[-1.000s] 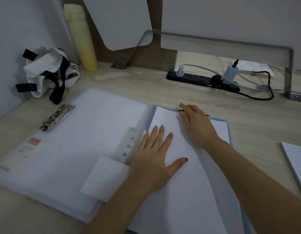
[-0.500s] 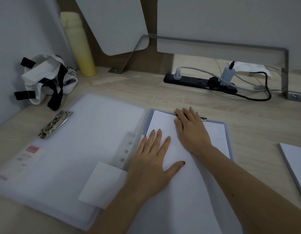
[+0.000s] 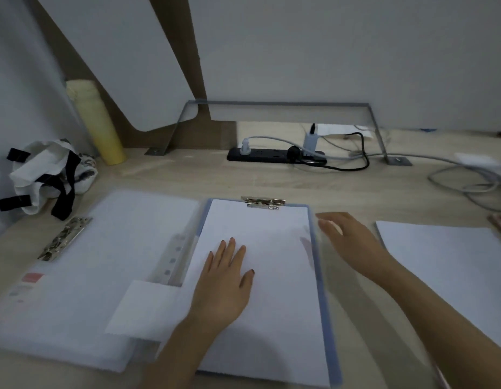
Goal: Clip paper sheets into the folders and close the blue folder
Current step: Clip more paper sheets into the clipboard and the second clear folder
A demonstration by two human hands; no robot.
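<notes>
- My left hand lies flat on the sheet, clipped at 12 o'clock in the blue folder.
- My right hand hovers open at 3 o'clock, beside the stack.
- Next, I think: pick one more sheet.

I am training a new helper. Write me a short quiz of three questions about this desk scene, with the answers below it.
1. True or false: the left hand lies flat on the white paper sheet inside the blue plastic folder.
2. On which edge of that folder does the silver metal clip sit? A: the far edge. B: the near edge. C: the right edge.
3. Fill in: the right hand holds ____.
Key: 1 true; 2 A; 3 nothing.
</notes>
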